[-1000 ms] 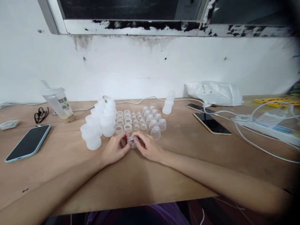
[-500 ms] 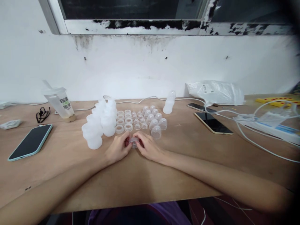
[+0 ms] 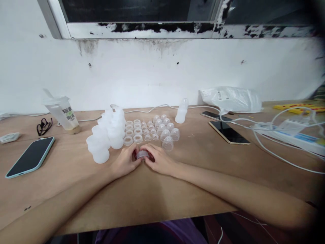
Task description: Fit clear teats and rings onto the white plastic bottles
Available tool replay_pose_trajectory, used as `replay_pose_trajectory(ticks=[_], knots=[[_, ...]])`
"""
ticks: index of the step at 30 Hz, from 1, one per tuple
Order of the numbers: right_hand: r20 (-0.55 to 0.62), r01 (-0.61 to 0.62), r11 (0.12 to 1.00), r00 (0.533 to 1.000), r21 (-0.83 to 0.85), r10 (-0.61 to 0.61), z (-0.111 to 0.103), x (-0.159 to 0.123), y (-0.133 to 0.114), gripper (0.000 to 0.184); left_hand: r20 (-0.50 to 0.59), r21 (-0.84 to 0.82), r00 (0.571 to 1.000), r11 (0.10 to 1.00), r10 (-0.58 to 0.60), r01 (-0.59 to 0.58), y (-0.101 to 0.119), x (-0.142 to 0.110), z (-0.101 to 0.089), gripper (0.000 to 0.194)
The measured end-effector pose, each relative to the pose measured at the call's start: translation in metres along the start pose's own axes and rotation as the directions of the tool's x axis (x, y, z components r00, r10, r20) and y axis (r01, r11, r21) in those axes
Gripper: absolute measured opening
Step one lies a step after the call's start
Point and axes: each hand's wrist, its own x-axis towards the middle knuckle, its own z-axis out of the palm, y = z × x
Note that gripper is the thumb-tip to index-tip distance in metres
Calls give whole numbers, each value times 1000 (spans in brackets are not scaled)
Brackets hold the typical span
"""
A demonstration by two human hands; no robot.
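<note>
My left hand [image 3: 126,158] and my right hand [image 3: 160,158] meet low over the tabletop, fingers closed around a translucent bottle collar ring [image 3: 142,154]. The ring is tilted between my thumbs and fingers; whether a nipple sits inside it cannot be made out. Just beyond my hands, screw rings [image 3: 137,139] stand in two columns, beside small clear nipples [image 3: 155,137]. To their right are rows of clear dome caps [image 3: 167,144]. White baby bottles [image 3: 101,156] stand in rows to the left. One capped baby bottle [image 3: 181,114] stands apart near the wall.
At the left are a phone [image 3: 30,157], dark-framed glasses [image 3: 44,126] and a drink cup [image 3: 65,115]. A gold-edged phone [image 3: 228,132], a plastic bag [image 3: 231,100], a power strip [image 3: 291,139] and looping white cables lie at the right.
The collar ring has tilted in my fingers and come slightly toward me. Both hands keep their hold on it. The view has shifted a little.
</note>
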Motion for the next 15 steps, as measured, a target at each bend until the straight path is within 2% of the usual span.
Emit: replay_pose_trajectory(ticks=[5, 11, 15], knots=[[-23, -19, 1000, 1000, 21, 19, 0, 1, -1, 30, 6, -15, 1000, 1000, -3, 4, 0, 2, 1, 13], [-28, -40, 999, 999, -1, 40, 1, 2, 0, 23, 9, -9, 1000, 1000, -25, 25, 0, 4, 2, 14], [-32, -12, 1000, 999, 5, 12, 1, 2, 0, 22, -13, -9, 999, 1000, -30, 29, 1, 3, 1, 12]])
